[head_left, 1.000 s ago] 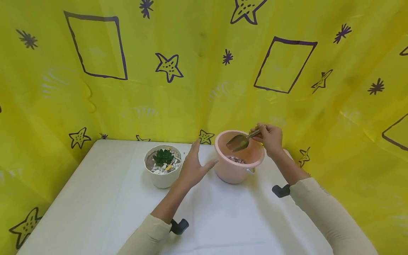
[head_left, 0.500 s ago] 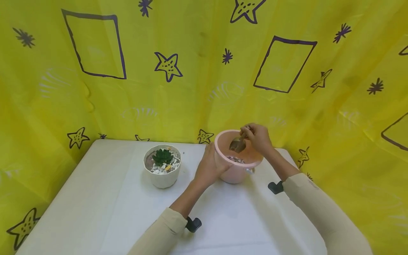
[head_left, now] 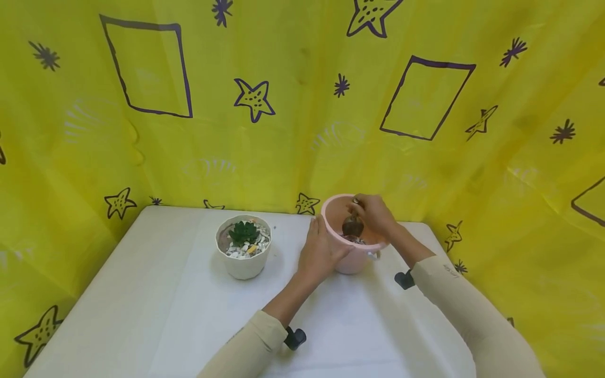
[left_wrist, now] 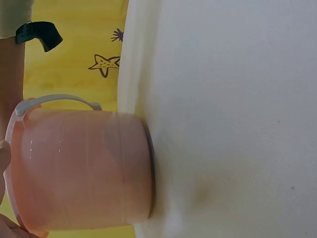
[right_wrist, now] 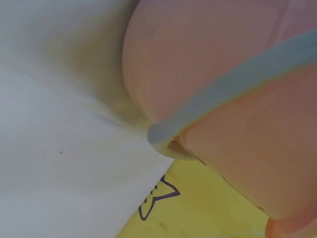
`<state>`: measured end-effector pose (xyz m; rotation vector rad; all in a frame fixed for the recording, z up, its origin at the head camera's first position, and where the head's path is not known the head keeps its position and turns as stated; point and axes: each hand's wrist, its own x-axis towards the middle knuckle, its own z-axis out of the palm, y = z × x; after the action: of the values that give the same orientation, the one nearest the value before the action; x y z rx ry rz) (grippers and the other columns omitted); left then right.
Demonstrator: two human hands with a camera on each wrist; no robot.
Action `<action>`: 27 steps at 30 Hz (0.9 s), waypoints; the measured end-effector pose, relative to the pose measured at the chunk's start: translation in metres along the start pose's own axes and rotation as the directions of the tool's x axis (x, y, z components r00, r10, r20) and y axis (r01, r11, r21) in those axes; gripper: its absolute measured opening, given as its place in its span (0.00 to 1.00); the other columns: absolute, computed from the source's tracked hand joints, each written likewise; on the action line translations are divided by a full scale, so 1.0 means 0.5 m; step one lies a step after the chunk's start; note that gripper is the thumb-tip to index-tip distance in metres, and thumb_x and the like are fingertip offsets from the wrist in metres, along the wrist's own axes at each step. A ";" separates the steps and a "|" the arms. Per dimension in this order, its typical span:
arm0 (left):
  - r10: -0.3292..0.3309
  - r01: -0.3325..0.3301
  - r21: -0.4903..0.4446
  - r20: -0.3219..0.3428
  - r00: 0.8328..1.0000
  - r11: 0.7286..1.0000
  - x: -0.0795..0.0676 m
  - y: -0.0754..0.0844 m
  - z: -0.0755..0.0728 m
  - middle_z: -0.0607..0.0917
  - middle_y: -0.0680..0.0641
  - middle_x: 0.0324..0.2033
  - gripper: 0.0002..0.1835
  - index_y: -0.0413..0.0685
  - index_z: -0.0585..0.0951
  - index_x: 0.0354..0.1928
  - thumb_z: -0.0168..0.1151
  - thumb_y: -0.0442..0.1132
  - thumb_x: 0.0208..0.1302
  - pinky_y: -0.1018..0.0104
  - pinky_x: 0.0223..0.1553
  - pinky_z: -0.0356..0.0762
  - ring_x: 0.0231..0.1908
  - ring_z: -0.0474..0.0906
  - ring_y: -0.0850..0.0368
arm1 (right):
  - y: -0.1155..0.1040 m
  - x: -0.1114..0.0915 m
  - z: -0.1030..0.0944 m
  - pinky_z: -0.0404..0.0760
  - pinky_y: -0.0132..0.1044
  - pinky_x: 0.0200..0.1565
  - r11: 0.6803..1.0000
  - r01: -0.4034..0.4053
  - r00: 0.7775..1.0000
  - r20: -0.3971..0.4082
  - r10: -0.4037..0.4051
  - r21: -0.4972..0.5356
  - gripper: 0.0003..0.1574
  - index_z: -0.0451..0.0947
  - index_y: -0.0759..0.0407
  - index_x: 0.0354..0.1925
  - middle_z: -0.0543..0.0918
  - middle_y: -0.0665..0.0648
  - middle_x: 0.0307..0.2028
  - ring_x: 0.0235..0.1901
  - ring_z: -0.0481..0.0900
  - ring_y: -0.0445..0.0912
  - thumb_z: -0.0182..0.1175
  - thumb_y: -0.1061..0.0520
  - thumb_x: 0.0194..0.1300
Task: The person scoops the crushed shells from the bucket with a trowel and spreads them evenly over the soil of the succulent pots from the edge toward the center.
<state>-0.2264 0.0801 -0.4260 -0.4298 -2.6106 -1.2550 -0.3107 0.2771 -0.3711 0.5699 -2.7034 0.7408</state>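
Note:
A pink bucket [head_left: 350, 266] with a pale handle [right_wrist: 237, 82] stands upright on the white table, small pebbles [head_left: 355, 240] in its bottom. My left hand [head_left: 317, 257] grips the bucket by its left side and rim, thumb in front. The left wrist view catches only parts of that hand at the rim. My right hand [head_left: 375, 214] is over the bucket's mouth, pinching the handle of a brownish scoop [head_left: 352, 226]. The scoop's blade points down inside the bucket, near the pebbles. In the right wrist view the hand and scoop are hidden; just the bucket's outside shows.
To the left of the bucket stands a white pot [head_left: 244, 269] holding a green succulent [head_left: 243, 232] among white pebbles. Behind the table [head_left: 189, 315] hangs a yellow curtain [head_left: 283, 152] with purple drawings, close to the table's far edge.
My left hand has moved right from beside the pot to take hold of the bucket. My right hand has moved left and down, lowering the scoop deeper into the bucket and tilting it upright.

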 end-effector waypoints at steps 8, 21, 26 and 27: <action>0.010 -0.010 0.029 0.015 1.000 1.000 0.002 -0.001 0.000 0.60 0.33 0.79 0.62 0.33 0.51 0.82 0.76 0.60 0.62 0.46 0.70 0.69 0.78 0.57 0.39 | 0.002 0.008 -0.007 0.81 0.42 0.32 0.999 -0.045 0.999 0.025 0.045 -0.019 0.14 0.82 0.67 0.36 0.87 0.61 0.29 0.28 0.83 0.52 0.59 0.60 0.80; 0.033 -0.033 0.034 -0.007 0.999 0.999 0.000 -0.002 -0.001 0.65 0.35 0.77 0.62 0.38 0.53 0.82 0.79 0.59 0.59 0.46 0.66 0.74 0.75 0.65 0.39 | 0.022 0.014 -0.030 0.82 0.40 0.34 0.990 -0.137 0.989 0.060 0.135 0.024 0.17 0.83 0.70 0.34 0.85 0.62 0.28 0.28 0.82 0.54 0.57 0.62 0.80; 0.040 -0.039 0.043 -0.016 0.999 0.998 -0.001 -0.003 -0.002 0.66 0.35 0.76 0.62 0.37 0.53 0.82 0.79 0.59 0.58 0.46 0.66 0.75 0.75 0.64 0.39 | 0.020 0.018 -0.037 0.82 0.38 0.33 0.991 -0.135 0.987 0.087 0.133 0.019 0.20 0.84 0.70 0.31 0.86 0.62 0.25 0.26 0.84 0.55 0.57 0.61 0.81; 0.039 -0.039 0.043 -0.019 0.999 0.998 -0.001 -0.004 -0.003 0.66 0.35 0.76 0.62 0.38 0.53 0.82 0.79 0.59 0.58 0.46 0.66 0.75 0.75 0.64 0.39 | 0.020 0.019 -0.039 0.82 0.38 0.33 0.990 -0.138 0.986 0.096 0.136 0.017 0.21 0.84 0.70 0.30 0.86 0.62 0.24 0.26 0.84 0.55 0.57 0.61 0.81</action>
<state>-0.2265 0.0779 -0.4267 -0.4560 -2.5941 -1.1833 -0.3202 0.2926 -0.3556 0.4382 -2.8476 0.8009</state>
